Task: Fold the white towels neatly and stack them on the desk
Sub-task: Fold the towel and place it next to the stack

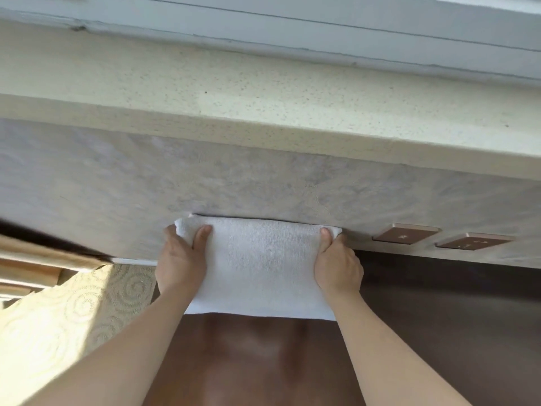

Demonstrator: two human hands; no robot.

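Note:
A white towel (260,265) lies on the dark brown desk (439,317), its far edge against the wall. It looks folded, with a straight near edge. My left hand (181,259) grips the towel's far left corner, thumb on top and fingers under the fabric. My right hand (338,265) pinches the far right corner the same way. Both arms reach forward from the bottom of the view. No other towel shows.
A grey mottled wall panel (205,177) rises behind the desk, with a speckled cream sill (263,92) above. Two copper-coloured socket plates (405,233) (472,241) sit on the wall at right. Patterned carpet (73,317) lies left of the desk.

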